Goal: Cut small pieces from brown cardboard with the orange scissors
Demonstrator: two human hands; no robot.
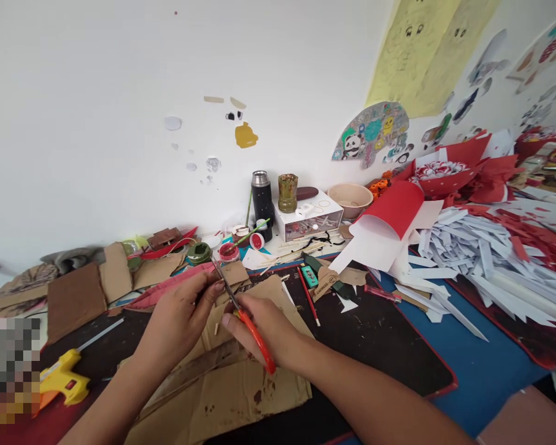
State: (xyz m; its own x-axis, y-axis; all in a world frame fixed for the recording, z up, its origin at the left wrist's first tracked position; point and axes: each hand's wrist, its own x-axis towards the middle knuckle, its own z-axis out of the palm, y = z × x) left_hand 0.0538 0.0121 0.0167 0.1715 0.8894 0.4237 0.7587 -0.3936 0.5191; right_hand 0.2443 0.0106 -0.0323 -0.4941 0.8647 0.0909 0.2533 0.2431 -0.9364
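— Cardboard, brown and corrugated, filled the middle of the view. What did each hand have?

— The left hand (pixel 178 318) was closed in a pinch on a small cardboard piece (pixel 234 273), thumb and fingertips gripping its near edge, so that it stood just above the large cardboard sheet (pixel 231 389) lying on the dark tabletop (pixel 380 346). The right hand (pixel 264 327) was curled shut around the orange handles of a pair of scissors (pixel 241 312), whose blades pointed up and away, meeting the small piece at its left edge.

— How would that piece handle?

— Probably light and fairly stiff, yet easy to crease or crush if squeezed hard. It looked dry and matte, so not slippery. Holding it by the edge close to the cut, as the left hand did, seemed sensible; a grip far from the blades would likely let it flex.

— And the scissors?

— Rigid metal with plastic loops, best taken by the handles. How far apart the blades stood could not be made out.

— What else lay nearby?

— At the left, a yellow glue gun (pixel 62 380) rested on the tabletop. A red pencil (pixel 308 296) lay beyond the right hand, and white paper strips (pixel 472 259) were heaped at the right.
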